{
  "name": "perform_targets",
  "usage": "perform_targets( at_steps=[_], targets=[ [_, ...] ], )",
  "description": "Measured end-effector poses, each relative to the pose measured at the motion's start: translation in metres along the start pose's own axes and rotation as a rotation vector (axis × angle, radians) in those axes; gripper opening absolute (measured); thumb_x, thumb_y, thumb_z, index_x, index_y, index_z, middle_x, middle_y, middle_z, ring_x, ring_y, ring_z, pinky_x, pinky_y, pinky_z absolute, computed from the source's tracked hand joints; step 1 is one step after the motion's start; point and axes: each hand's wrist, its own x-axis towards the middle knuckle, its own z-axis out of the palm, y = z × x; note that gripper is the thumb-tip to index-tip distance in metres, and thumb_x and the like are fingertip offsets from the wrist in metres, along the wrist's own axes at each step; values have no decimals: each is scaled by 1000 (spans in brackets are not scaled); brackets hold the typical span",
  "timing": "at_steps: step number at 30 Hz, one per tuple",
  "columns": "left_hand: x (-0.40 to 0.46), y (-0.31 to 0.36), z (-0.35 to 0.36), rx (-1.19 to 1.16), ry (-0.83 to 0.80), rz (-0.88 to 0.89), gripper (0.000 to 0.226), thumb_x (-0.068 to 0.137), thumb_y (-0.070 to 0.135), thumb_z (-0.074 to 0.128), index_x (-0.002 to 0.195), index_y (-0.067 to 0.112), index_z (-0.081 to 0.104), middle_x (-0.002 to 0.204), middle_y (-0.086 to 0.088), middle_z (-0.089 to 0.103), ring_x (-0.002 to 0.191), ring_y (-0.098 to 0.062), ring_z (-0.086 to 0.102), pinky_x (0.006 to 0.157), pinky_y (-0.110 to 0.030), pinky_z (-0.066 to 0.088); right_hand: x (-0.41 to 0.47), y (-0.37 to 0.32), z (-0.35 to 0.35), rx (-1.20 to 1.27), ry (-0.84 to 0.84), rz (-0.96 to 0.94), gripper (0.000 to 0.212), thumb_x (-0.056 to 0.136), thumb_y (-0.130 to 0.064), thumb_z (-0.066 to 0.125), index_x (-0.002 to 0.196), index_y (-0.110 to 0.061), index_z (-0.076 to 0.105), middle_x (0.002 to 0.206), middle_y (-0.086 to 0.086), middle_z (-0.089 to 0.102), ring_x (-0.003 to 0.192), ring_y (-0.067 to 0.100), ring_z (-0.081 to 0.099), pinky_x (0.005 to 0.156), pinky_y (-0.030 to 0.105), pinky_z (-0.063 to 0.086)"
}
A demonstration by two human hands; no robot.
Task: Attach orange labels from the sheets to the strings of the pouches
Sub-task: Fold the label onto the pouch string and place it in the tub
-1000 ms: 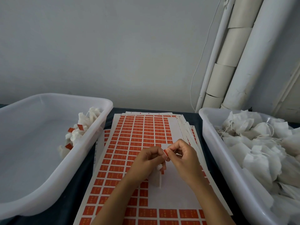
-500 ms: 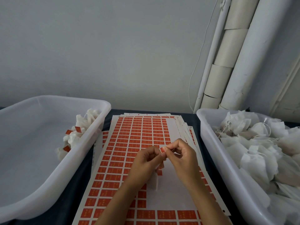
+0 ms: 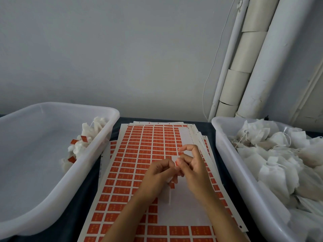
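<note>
A stack of sheets of orange labels [image 3: 139, 154] lies on the dark table between two bins. Above the sheets, my left hand [image 3: 158, 175] and my right hand [image 3: 193, 169] meet, pinching one small orange label [image 3: 176, 162] between their fingertips. A white pouch [image 3: 167, 194] hangs below my left hand, mostly hidden by it; its string is too thin to make out. My right index finger is lifted away from the label.
A white plastic bin [image 3: 97, 154] on the left holds a few pouches with orange labels [image 3: 83, 142]. A white bin [image 3: 232, 172] on the right is piled with unlabelled white pouches [image 3: 279, 154]. White pipes stand in the back right corner.
Both hands stay together over the sheets, working the label. My right index finger has lifted and my fingers have shifted on the label.
</note>
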Motion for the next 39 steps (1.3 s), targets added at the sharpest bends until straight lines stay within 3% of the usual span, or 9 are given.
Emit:
perform_targets(
  at_steps=[6, 10, 16, 19, 22, 27, 33, 36, 39],
  targets=[
    [-2, -4, 5, 42, 8, 7, 18, 97, 15, 49, 89, 6, 61, 69, 0, 62, 54, -7, 52, 51, -18, 45, 1, -3, -4, -68, -33, 16, 16, 93, -19, 52, 106, -25, 45, 112, -17, 56, 100, 6, 61, 78, 15, 53],
    [-2, -2, 4, 52, 27, 43, 21, 98, 13, 44, 85, 11, 60, 70, 8, 65, 52, -11, 50, 48, -17, 45, 1, -1, -5, -97, -68, -5, 10, 94, -21, 49, 104, -24, 46, 113, -17, 55, 100, 3, 59, 77, 13, 51],
    [-1, -4, 5, 78, 67, 50, 26, 100, 13, 40, 83, 10, 60, 69, -6, 62, 54, -17, 48, 47, -16, 43, 1, 0, -1, -34, -74, -49, 11, 97, -14, 42, 94, -20, 50, 91, -5, 60, 79, 14, 61, 65, 18, 51],
    [-1, -5, 6, 70, 69, 51, 24, 99, 18, 41, 88, 8, 59, 65, -3, 62, 52, -19, 51, 49, -18, 47, 1, 3, -2, -18, -54, -17, 11, 93, -27, 44, 99, -21, 50, 100, -11, 62, 89, 16, 63, 71, 22, 55],
    [-1, -6, 4, 70, 96, 57, 23, 98, 21, 42, 92, 7, 60, 71, -6, 65, 60, -32, 57, 54, -22, 51, 1, 2, -1, -28, -120, 25, 31, 81, -42, 52, 107, -25, 48, 111, -9, 63, 98, 10, 64, 75, 20, 55],
    [-1, -8, 2, 111, 92, 95, 24, 99, 17, 41, 86, 12, 60, 66, 6, 65, 55, -14, 57, 52, -15, 48, -1, 2, 0, -17, -162, 13, 11, 93, -29, 49, 104, -27, 49, 105, -7, 62, 89, 1, 63, 67, 15, 50],
    [-4, 3, -10, 257, -18, -43, 29, 99, 34, 34, 93, 21, 59, 82, 13, 65, 75, -1, 61, 69, -11, 48, -1, 0, -4, -9, -160, 31, 8, 96, -16, 46, 100, -22, 50, 101, -7, 63, 81, -1, 63, 63, 12, 48],
    [-6, 7, -29, 510, -161, -186, 21, 93, 44, 49, 109, 32, 53, 102, 15, 58, 92, -3, 57, 71, -13, 49, -1, 1, -6, -16, -177, 61, 8, 96, -16, 47, 101, -21, 52, 84, -10, 63, 65, 1, 59, 58, 12, 46],
    [-14, 11, -46, 693, -234, -216, 32, 83, 38, 68, 110, 41, 50, 105, 22, 55, 96, 0, 57, 77, -12, 52, -2, 2, -6, -13, -217, 126, 10, 96, -22, 47, 105, -24, 51, 86, -9, 64, 71, 8, 62, 64, 15, 51]
  ],
)
